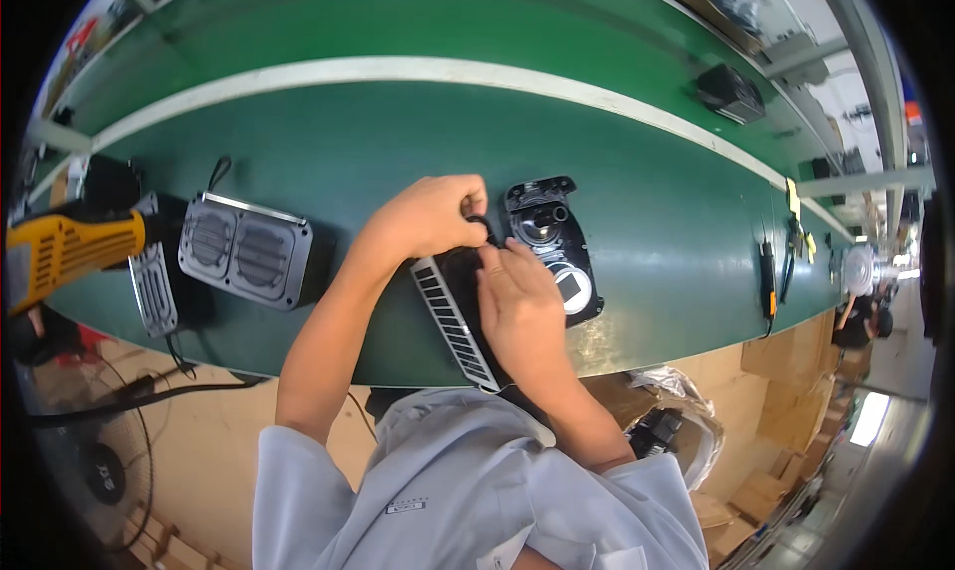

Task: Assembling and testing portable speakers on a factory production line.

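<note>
A black speaker housing [461,272] with a silver slatted strip [453,321] along one side lies at the table's near edge. At its far corner, my left hand [430,217] pinches a short black cord [478,222]. My right hand [522,306] rests over the housing, its thumb and fingers closed at the cord's lower end; the fingertips hide part of it. Just right of that hand lies a black speaker panel [547,217] with a round lens-like part and a white ring.
Two grey-fronted speakers [244,247] [154,282] stand at the left, near a yellow power tool [80,252]. Toward the right lie an orange-and-black soldering iron [767,282] and pliers [790,257]. A black box [729,93] sits on the raised green shelf. Below the table edge is a lined carton [686,421].
</note>
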Motion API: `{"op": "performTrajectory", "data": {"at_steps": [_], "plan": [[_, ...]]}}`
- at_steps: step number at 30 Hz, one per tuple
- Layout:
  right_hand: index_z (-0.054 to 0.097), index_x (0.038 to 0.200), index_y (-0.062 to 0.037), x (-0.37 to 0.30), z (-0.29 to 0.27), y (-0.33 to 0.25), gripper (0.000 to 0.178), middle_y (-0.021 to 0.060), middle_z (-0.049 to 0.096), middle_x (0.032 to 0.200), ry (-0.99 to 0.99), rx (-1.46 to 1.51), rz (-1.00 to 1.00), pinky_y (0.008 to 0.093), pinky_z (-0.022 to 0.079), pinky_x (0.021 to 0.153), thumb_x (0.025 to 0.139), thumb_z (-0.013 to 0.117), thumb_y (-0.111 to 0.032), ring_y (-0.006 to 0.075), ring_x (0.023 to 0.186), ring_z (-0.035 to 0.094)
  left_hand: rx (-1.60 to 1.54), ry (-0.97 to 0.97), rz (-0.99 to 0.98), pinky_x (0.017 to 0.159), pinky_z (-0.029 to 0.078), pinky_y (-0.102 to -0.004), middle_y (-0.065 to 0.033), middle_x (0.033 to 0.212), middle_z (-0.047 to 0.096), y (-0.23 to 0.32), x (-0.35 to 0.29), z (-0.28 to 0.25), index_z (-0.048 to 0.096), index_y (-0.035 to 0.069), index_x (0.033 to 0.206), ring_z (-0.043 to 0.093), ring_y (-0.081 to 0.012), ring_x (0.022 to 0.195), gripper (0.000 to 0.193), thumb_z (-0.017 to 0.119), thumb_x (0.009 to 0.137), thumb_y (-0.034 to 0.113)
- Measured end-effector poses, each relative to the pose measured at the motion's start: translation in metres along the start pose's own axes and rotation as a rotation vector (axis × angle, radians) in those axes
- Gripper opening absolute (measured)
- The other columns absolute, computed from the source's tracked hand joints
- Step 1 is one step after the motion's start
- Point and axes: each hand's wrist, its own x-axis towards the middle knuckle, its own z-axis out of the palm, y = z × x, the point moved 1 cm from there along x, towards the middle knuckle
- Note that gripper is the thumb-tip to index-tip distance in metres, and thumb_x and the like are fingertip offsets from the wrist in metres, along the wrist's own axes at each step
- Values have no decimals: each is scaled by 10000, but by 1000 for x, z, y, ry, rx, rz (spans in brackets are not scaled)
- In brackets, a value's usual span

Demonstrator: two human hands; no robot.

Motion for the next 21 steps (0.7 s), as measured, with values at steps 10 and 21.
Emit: {"op": "performTrajectory", "data": {"at_steps": [10, 21], "plan": [[704, 1201, 9, -37, -46, 3, 390, 189, 638, 1213, 2, 296, 64, 465, 502, 1024, 835, 744, -121, 396, 1203, 610, 177, 132, 95, 861, 518, -403, -111, 1000, 700, 29, -28, -9, 662, 39, 1007, 666, -288, 971, 304, 800, 796, 209], [699, 1137, 18, -98, -78, 107, 278, 179, 663, 1138, 313, 358, 345, 396, 525, 944, 864, 667, -26, 334, 1067, 657, 493, -133, 157, 878, 559, -424, -166, 1134, 748, 75, 100, -7, 680, 182, 1336, 730, -280, 919, 433, 684, 942, 363]]}}
